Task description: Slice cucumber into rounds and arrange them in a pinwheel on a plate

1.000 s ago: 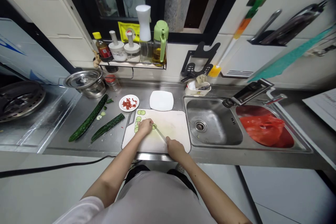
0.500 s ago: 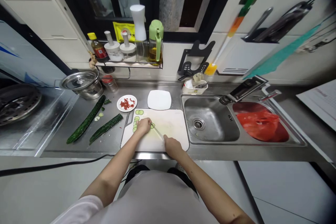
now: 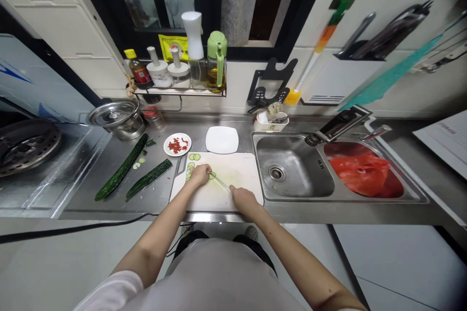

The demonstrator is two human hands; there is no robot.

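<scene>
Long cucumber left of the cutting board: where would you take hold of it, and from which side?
Grip the long cucumber around its middle, from above, fingers spanning its width. It lies flat and diagonal on the steel counter, bare steel along both sides; its far end nears the pot.

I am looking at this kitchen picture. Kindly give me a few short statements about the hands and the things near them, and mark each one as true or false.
1. The right hand holds a knife over the cutting board. True.
2. The left hand rests on the square white plate. False: it presses a cucumber piece on the cutting board; the plate lies behind the board.
3. Two long cucumbers lie on the counter, left of the board. True.
4. The red thing lies in the sink basin nearest the board. False: it lies in the right basin, farther from the board.
</scene>
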